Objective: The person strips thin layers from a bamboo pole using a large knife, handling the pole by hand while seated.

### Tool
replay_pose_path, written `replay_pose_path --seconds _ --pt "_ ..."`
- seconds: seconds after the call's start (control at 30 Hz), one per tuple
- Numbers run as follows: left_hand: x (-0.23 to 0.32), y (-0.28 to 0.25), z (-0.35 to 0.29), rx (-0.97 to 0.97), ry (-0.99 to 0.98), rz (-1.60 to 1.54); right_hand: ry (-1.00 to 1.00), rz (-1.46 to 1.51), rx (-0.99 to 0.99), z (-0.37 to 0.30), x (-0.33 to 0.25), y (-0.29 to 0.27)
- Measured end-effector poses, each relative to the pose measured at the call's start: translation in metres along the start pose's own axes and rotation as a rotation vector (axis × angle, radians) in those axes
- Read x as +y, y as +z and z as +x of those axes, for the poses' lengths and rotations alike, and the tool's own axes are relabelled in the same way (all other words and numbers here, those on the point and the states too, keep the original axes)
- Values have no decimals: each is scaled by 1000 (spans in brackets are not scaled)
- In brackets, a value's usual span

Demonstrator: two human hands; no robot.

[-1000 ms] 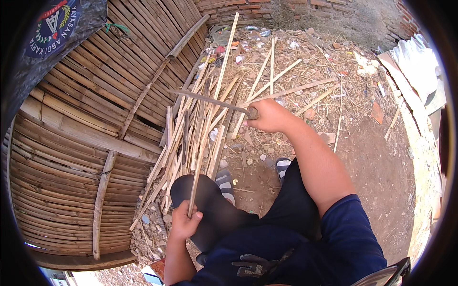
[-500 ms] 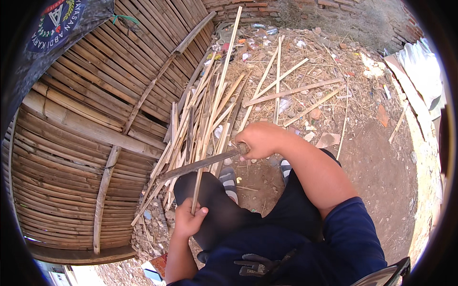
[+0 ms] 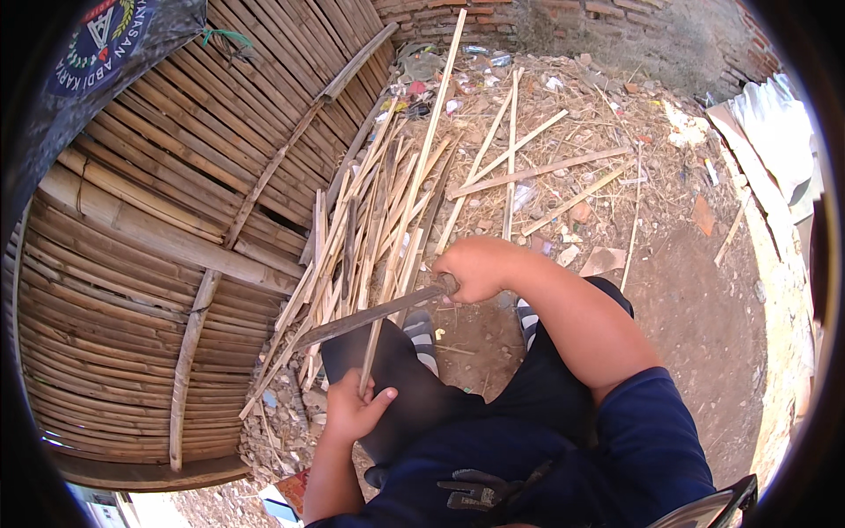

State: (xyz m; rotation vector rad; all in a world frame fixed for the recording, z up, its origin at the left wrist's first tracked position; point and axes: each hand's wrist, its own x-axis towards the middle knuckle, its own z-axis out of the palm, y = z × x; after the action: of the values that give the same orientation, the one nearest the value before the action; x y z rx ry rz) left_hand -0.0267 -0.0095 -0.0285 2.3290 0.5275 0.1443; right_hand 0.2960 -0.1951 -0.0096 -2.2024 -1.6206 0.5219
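Observation:
My left hand (image 3: pixel 355 407), low over my left thigh, has its fingers curled round the near end of a long pale bamboo strip (image 3: pixel 427 150); its thumb sticks out to the side. From there the strip runs up and away, its far end reaching toward the brick wall. My right hand (image 3: pixel 480 267) grips the wooden handle of a machete (image 3: pixel 370 317). Its dark blade points left and crosses the strip just beyond my left hand. Whether blade and strip touch, I cannot tell. Below and beyond lies a pile of split bamboo strips (image 3: pixel 330 255).
A bamboo slat panel (image 3: pixel 150 290) stands along the left. Several loose strips (image 3: pixel 546 172) lie across the littered, straw-covered ground (image 3: pixel 598 114). A brick wall (image 3: pixel 616 26) closes off the far side. My sandalled feet (image 3: pixel 421 330) rest beside the pile.
The strip's far end has swung a little to the right. My left hand has shifted slightly right and its thumb stands further out. The right hand and machete have dropped a little.

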Motion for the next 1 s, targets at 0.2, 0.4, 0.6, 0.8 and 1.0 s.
replay_pose_path --seconds 0.2,0.4,0.6,0.8,1.0 --pt "0 -2 7 -29 -37 17 186 142 187 6 47 -7" --pt "-1 2 3 6 -70 -22 100 -52 8 1 -16 -4" --pt "13 6 5 36 22 132 262 139 220 -4 49 -22" --pt "0 14 2 94 -16 47 84 73 180 -5 8 -2" --pt "7 21 -5 173 15 142 -5 -144 130 -17 -20 -12"
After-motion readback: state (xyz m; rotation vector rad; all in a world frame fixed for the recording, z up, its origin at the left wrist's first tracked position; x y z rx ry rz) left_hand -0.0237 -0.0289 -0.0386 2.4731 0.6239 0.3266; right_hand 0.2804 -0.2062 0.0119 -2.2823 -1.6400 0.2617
